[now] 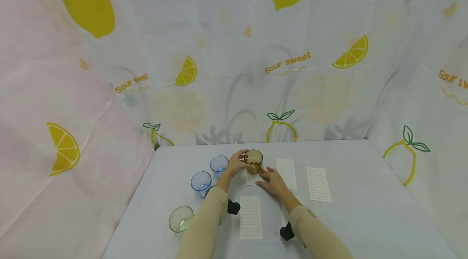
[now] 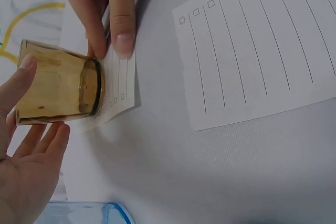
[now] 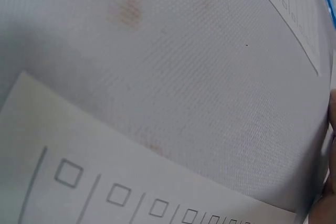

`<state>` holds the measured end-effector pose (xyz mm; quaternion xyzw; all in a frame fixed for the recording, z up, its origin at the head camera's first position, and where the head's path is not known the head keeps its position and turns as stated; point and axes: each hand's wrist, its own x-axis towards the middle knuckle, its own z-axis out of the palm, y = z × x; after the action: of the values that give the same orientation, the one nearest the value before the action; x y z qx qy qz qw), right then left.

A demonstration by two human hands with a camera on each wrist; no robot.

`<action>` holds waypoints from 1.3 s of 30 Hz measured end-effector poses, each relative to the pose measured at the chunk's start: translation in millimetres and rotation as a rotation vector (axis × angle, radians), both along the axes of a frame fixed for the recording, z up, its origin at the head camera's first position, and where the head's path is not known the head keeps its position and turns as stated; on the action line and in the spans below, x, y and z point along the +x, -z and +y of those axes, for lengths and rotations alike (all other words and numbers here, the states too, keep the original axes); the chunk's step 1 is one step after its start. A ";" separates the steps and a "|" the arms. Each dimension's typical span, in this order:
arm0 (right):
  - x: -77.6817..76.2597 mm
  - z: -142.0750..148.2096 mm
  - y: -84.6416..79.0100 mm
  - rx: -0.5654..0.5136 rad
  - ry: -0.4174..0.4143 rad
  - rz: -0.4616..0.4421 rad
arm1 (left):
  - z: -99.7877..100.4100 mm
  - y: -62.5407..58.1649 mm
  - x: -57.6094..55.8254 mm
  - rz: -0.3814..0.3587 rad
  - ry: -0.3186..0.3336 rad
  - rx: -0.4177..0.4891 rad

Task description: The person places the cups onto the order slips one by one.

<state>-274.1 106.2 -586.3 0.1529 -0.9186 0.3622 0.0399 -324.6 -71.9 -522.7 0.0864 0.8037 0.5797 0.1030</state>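
My left hand grips an amber glass near the back of the table. In the left wrist view the same glass has its base over a ruled paper sheet; whether base and paper touch I cannot tell. My right hand is beside the glass, fingers spread and pointing toward it. Its thumb lies straight over that sheet, with a finger just next to it. Only a sliver of the right hand shows in the right wrist view.
Two blue glasses and a green glass stand on the left; a dark-rimmed one is mostly behind my left sleeve. More checklist sheets lie about, one partly under my right arm. A lemon-printed cloth hangs behind the table.
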 end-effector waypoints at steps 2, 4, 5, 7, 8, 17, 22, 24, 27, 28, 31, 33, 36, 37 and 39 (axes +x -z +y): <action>0.2 0.4 -0.1 0.007 -0.002 0.003 | 0.8 -0.1 0.0 0.008 0.000 0.000; 0.3 0.8 -0.1 0.015 -0.005 0.005 | 1.6 0.4 -0.6 0.011 -0.002 0.009; 0.3 0.9 0.1 0.019 -0.006 0.006 | 2.0 0.5 -0.8 0.011 -0.005 0.011; 0.4 1.1 0.2 0.019 -0.010 0.009 | 2.8 0.9 -1.4 0.000 -0.013 0.025; 0.5 1.2 0.3 0.018 -0.010 0.006 | 2.8 2.1 -2.5 -0.007 -0.015 0.034; 1.7 2.7 -0.4 0.020 -0.006 -0.002 | -3.3 12.5 -12.9 0.039 0.024 0.080; 1.2 3.7 -0.5 0.032 -0.021 0.036 | -11.2 -30.8 2.0 0.011 -0.011 0.013; 0.8 3.9 0.4 0.031 -0.026 0.045 | -20.0 -41.0 2.8 0.020 -0.003 0.010; 0.6 3.7 1.2 0.015 -0.026 0.040 | -36.6 -53.8 4.8 0.047 0.012 0.011; 0.9 3.6 1.3 0.011 -0.028 0.036 | -42.6 -57.7 5.9 0.052 0.013 0.013; 1.6 3.3 0.8 0.008 -0.033 0.033 | -62.0 -66.8 10.1 0.080 0.017 0.008; 2.0 3.1 -0.6 0.008 -0.037 0.036 | -75.3 -71.5 13.9 0.098 0.031 0.011; 3.1 3.1 -4.1 0.000 -0.047 0.053 | -94.5 -76.5 20.9 0.112 0.052 0.014; 3.6 3.3 -5.6 -0.005 -0.051 0.064 | -100.6 -78.3 24.0 0.116 0.061 0.014; 4.7 3.9 -7.6 -0.020 -0.050 0.061 | -112.8 -79.5 29.6 0.125 0.065 0.011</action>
<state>-269.5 110.1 -578.7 0.1866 -0.9092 0.3674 0.0604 -295.0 -184.7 -443.2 0.1493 0.8021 0.5738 0.0709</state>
